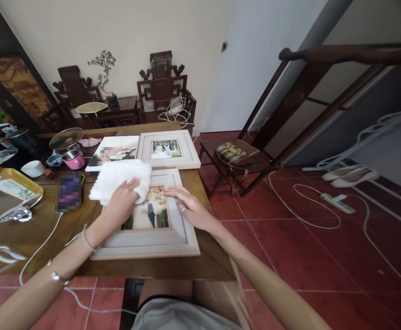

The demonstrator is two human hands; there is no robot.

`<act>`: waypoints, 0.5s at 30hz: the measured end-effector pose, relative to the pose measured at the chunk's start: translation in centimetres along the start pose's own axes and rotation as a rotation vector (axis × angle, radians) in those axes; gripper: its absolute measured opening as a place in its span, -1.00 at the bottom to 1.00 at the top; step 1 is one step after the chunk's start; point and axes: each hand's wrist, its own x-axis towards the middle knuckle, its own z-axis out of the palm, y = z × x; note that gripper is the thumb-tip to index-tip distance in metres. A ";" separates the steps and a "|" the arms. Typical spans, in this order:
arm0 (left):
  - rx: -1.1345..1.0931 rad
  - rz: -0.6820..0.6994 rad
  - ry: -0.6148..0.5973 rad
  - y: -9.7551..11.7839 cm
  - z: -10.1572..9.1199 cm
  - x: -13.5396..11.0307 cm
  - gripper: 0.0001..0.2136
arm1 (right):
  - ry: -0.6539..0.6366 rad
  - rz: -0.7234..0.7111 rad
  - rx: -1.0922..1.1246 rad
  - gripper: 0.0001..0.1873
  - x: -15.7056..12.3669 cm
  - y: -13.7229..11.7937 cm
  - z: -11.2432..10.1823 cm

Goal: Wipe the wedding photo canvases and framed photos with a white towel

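My left hand (123,198) presses on a folded white towel (112,178), its fingers bent into the cloth. Under the towel is the upper left part of a picture frame (183,236) with a pale wood edge and grey-white mat, lying flat near the table's front edge. Towel and hand hide part of the photo (157,213) inside it. My right hand (191,208), a ring on one finger, rests on the frame's right side with its fingers stretched out. A second framed photo (166,149) and a photo panel (112,149) lie just behind.
On the wooden table (217,256) stand a bottle of yellow liquid (14,183), a pink mug (74,160), a white cup (33,168) and a phone (68,192) on a white cable. To the right, a chair (255,158) holds a checked bag (233,151). A power strip (337,203) lies on the red floor.
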 end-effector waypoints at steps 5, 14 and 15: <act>0.103 -0.117 0.007 -1.7 -0.4 -3.4 -0.64 | 0.005 0.045 -0.005 -0.52 -0.1 0.0 0.0; -0.026 -0.086 -0.231 4.4 -3.1 -11.9 -0.63 | 0.036 0.160 -0.015 -0.42 -0.1 -0.5 0.2; -0.053 -0.080 -0.227 4.9 -3.1 -12.9 -0.62 | 0.033 0.156 -0.018 -0.42 -0.1 -0.4 0.2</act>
